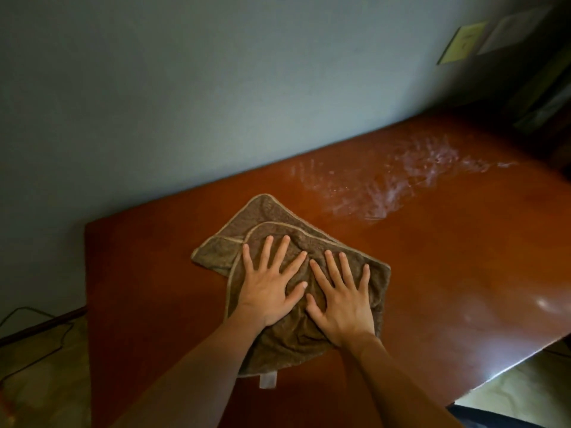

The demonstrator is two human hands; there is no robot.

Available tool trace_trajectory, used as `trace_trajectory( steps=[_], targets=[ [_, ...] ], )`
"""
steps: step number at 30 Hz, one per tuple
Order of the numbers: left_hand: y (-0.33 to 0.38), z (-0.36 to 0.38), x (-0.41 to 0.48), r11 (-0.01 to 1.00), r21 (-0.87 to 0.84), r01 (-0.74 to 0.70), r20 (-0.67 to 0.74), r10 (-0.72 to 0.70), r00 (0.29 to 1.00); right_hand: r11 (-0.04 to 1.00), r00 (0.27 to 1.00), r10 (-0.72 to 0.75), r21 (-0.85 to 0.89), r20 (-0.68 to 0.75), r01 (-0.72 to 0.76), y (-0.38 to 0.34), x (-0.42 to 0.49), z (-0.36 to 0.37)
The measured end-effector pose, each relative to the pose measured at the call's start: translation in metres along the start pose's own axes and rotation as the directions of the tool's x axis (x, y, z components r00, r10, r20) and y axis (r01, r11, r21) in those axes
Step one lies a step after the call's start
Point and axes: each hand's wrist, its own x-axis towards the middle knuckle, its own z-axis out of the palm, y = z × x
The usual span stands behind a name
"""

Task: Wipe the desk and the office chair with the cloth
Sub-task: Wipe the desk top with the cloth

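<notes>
A brown cloth [265,220] with a pale hem lies folded over itself on the left part of the reddish-brown wooden desk [432,273]. My left hand [268,285] presses flat on the cloth with its fingers spread. Beside it my right hand [343,301] also lies flat on the cloth, fingers straight and spread. A white label [267,380] sticks out from the cloth's near edge. A wet, streaky patch [401,183] glistens on the desk toward the back right. The office chair is only hinted at by a dark shape [494,417] at the bottom right.
The desk stands against a grey-blue wall [216,88]. A yellow note [462,43] and a white sheet [509,29] hang on the wall at the upper right. Dark objects [543,97] stand at the desk's far right. Cables [37,332] run over the floor at the left.
</notes>
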Motion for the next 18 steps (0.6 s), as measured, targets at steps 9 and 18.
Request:
trace_trajectory(
  steps=[9,18],
  targets=[
    [0.007,-0.011,0.064,0.997,0.046,-0.058,-0.064,0.061,0.996,0.998,0.998,0.057,0.012,-0.024,-0.057,0.034,0.043,-0.012],
    [0.018,-0.022,0.107,0.994,0.065,-0.093,-0.078,0.098,0.992,0.997,0.997,0.072,0.021,-0.036,-0.072,0.066,0.071,-0.016]
  ],
)
